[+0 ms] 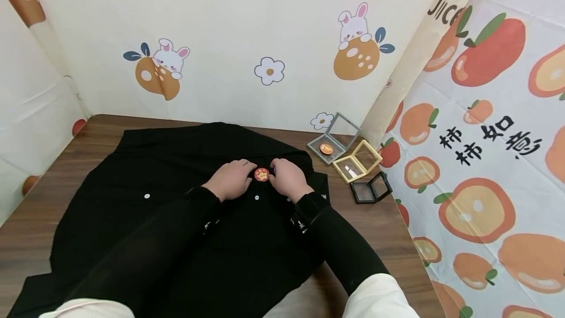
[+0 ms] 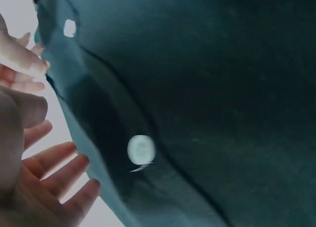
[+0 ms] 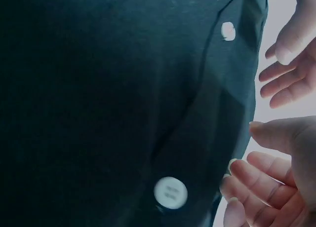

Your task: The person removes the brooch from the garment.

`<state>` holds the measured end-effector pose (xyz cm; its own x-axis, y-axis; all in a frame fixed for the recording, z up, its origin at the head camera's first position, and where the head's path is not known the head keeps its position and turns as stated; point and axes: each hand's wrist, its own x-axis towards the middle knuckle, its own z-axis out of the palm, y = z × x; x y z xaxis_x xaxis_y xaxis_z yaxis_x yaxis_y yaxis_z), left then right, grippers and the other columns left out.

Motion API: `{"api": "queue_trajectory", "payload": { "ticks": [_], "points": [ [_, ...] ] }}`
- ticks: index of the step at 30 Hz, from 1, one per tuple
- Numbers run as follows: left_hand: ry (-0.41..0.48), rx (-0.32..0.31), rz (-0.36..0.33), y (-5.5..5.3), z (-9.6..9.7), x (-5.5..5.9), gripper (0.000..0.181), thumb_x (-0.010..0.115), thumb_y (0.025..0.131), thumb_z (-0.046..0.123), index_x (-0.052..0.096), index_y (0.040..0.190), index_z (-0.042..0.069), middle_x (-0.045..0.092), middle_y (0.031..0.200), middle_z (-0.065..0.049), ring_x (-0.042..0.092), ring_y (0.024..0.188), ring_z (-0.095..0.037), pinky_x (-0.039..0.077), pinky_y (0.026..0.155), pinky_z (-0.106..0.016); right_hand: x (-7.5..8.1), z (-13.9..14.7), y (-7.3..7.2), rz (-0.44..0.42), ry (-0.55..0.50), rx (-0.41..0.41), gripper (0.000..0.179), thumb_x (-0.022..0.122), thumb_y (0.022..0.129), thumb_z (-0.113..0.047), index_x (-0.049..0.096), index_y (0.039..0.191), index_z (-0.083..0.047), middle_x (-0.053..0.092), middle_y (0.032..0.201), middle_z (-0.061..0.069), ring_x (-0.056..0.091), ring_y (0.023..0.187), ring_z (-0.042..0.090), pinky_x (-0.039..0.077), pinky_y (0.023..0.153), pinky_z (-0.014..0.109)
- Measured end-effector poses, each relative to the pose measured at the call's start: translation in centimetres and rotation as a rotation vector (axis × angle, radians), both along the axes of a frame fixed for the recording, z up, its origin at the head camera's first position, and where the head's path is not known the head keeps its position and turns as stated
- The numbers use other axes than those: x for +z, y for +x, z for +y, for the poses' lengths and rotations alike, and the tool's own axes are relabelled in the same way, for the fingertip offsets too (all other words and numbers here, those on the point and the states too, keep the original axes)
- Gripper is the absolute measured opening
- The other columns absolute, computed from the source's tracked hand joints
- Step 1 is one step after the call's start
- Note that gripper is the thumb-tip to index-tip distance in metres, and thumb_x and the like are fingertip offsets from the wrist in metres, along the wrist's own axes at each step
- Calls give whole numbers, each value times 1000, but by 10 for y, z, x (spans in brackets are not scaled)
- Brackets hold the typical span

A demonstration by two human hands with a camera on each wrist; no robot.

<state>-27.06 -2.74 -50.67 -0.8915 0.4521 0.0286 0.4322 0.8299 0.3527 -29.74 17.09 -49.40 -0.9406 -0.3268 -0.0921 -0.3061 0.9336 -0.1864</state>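
Note:
A black shirt with white buttons lies spread over the table. On it sits a small round red badge with a yellow design, between my two hands. My left hand is just left of the badge, and its fingers look loose and spread in the left wrist view. Just to the badge's right is my right hand, thumb and fingers apart in the right wrist view. Both wrist views show dark cloth with a large white button close by; the badge is out of sight there.
Three small hinged cases stand open at the right of the wooden table: a grey case with an orange round badge in it, a gold case and a black case. Patterned cloth hangs behind and at the sides.

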Motion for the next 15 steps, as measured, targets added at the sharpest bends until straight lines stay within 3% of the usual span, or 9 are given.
{"api": "queue_trajectory", "payload": {
  "ticks": [3, 7, 11, 15],
  "points": [
    [6, 37, -8, -7, -1, -8, 46, 62, 104, 20, 55, 146, 2, 55, 146, -19, 51, 135, -36, 40, 112, -53, -6, 0, -2, -11, -1, -15, 30, 69, 102, -29, 67, 124, -10, 66, 109, 5, 63, 90, 18, 53, 80, 36],
    [-19, 88, -74, -12, -9, -16, 60, 66, 102, 28, 48, 153, 3, 44, 156, -23, 38, 146, -39, 27, 120, -56, -12, 1, -4, -21, 10, -9, 31, 72, 99, -33, 67, 122, -11, 67, 114, 5, 64, 94, 19, 53, 83, 38],
    [-53, 97, -157, -15, -17, -24, 72, 66, 101, 38, 39, 159, 5, 30, 164, -25, 23, 152, -42, 16, 122, -59, -16, 3, -3, -39, 33, 18, 34, 76, 96, -34, 68, 122, -13, 65, 116, 5, 64, 99, 19, 53, 87, 38],
    [-60, 84, -177, -17, -20, -29, 72, 64, 102, 41, 38, 159, 6, 26, 165, -25, 20, 153, -42, 15, 122, -61, -18, 6, -1, -31, 57, 61, 36, 75, 97, -35, 68, 125, -13, 63, 117, 5, 64, 101, 19, 53, 89, 38]
  ]
}}
